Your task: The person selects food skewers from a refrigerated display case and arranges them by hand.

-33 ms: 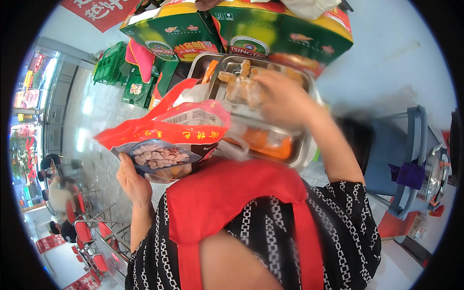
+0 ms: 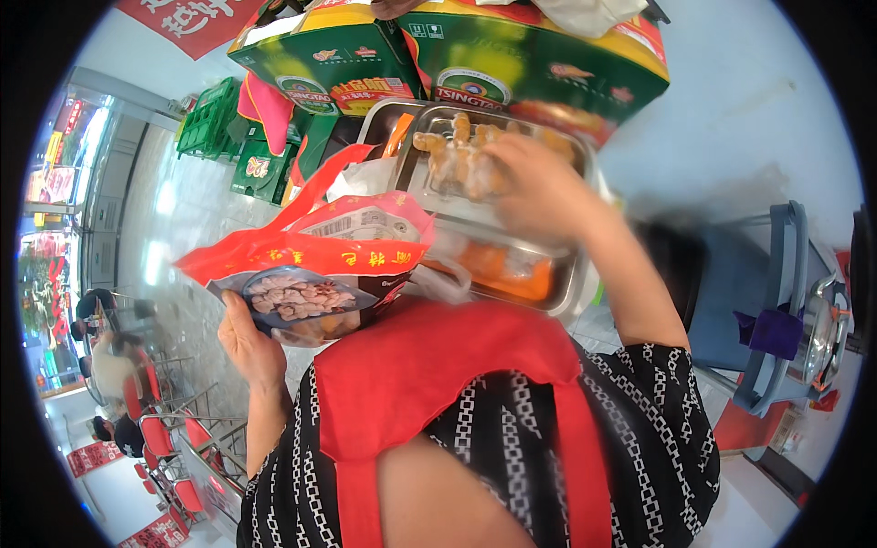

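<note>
Grasping the red bag (image 2: 315, 274) at nine o'clock with the left hand (image 2: 251, 345), partly hidden behind it, likely to steady it. Towards one o'clock, with the right hand (image 2: 537, 187) over brownish food pieces (image 2: 457, 169) in a steel tray (image 2: 466, 210), too blurred to tell whether closed on any. Beyond, at twelve, partly hidden green cartons (image 2: 539, 75).

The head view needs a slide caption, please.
Left hand holds red food bag; right hand over brown food pieces in metal tray.
</note>
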A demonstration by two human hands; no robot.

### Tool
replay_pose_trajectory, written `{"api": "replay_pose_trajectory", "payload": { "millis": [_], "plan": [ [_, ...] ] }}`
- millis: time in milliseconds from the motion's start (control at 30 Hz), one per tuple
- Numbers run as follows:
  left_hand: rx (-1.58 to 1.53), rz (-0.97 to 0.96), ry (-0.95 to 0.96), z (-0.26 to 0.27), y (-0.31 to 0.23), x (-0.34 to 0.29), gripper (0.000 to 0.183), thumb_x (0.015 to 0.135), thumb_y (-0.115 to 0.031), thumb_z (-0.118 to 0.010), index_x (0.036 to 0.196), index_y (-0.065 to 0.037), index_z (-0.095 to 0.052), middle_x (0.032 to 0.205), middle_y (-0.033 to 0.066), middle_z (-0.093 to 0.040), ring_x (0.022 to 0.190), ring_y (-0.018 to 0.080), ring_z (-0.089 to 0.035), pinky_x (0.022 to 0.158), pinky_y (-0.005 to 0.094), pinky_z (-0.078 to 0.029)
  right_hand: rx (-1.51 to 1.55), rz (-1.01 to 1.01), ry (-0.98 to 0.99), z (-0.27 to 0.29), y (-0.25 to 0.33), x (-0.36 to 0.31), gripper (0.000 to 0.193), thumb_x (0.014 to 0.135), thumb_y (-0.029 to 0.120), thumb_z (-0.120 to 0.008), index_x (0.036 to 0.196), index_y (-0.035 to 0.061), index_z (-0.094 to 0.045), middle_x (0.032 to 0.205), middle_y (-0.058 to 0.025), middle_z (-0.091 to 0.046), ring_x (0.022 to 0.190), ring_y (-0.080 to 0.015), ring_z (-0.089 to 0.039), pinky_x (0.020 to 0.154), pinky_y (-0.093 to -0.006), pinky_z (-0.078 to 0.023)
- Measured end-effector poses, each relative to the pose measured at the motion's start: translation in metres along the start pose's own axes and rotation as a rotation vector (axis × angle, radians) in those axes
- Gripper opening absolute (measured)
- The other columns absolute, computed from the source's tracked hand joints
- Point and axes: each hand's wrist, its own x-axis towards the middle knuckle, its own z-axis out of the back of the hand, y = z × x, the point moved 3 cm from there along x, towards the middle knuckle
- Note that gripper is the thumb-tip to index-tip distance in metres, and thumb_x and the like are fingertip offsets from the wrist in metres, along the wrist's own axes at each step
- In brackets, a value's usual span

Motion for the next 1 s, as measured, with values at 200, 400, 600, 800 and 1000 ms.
{"api": "replay_pose_trajectory", "payload": {
  "millis": [200,400,600,800,1000],
  "plan": [
    [0.080,-0.053,-0.120,0.024,0.005,-0.008,0.038,0.094,-0.024,-0.032,0.092,0.007,-0.054,0.084,0.0076,-0.058,0.072,0.0103,-0.051,0.064,0.0223,-0.040,0.132,-0.100,-0.145,0.011,-0.008,-0.031,0.042,0.068,0.009,-0.063,0.107,0.0027,-0.050,0.115,-0.0144,-0.047,0.109,-0.0312,-0.043,0.089,-0.0365,-0.037],
    [0.704,-0.378,-0.186,0.052,-0.002,-0.008,0.027,0.086,-0.010,-0.037,0.100,0.011,-0.048,0.088,0.0173,-0.057,0.074,0.0218,-0.052,0.070,0.0302,-0.041,0.061,-0.213,-0.217,0.027,-0.015,-0.061,0.034,0.068,0.006,-0.062,0.099,-0.0013,-0.054,0.110,-0.0143,-0.050,0.102,-0.0314,-0.047,0.086,-0.0342,-0.039],
    [1.191,-0.522,-0.285,0.083,-0.005,-0.014,0.045,0.073,0.000,-0.053,0.116,0.007,-0.042,0.109,0.0228,-0.052,0.096,0.0356,-0.052,0.084,0.0392,-0.040,0.351,-0.237,-0.286,0.029,-0.019,-0.058,0.029,0.071,0.000,-0.058,0.099,-0.0004,-0.054,0.109,-0.0118,-0.050,0.096,-0.0229,-0.051,0.077,-0.0290,-0.046],
    [-0.042,-0.120,-0.484,0.116,0.000,-0.024,0.030,0.089,-0.028,-0.042,0.106,-0.004,-0.051,0.100,0.0063,-0.056,0.090,0.0161,-0.054,0.079,0.0318,-0.042,0.486,-0.208,-0.441,0.037,-0.020,-0.053,0.003,0.076,0.000,-0.057,0.076,-0.0029,-0.055,0.096,-0.0073,-0.057,0.081,-0.0116,-0.053,0.070,-0.0220,-0.043],
    [0.049,-0.324,-0.439,0.114,-0.003,-0.020,0.039,0.077,0.000,-0.052,0.114,0.006,-0.042,0.089,0.0139,-0.055,0.076,0.0240,-0.052,0.071,0.0295,-0.042,0.768,-0.089,-0.360,0.027,0.018,-0.056,0.018,0.086,0.004,-0.044,0.075,-0.0041,-0.055,0.092,-0.0122,-0.058,0.075,-0.0098,-0.051,0.060,-0.0201,-0.039]
  ]
}}
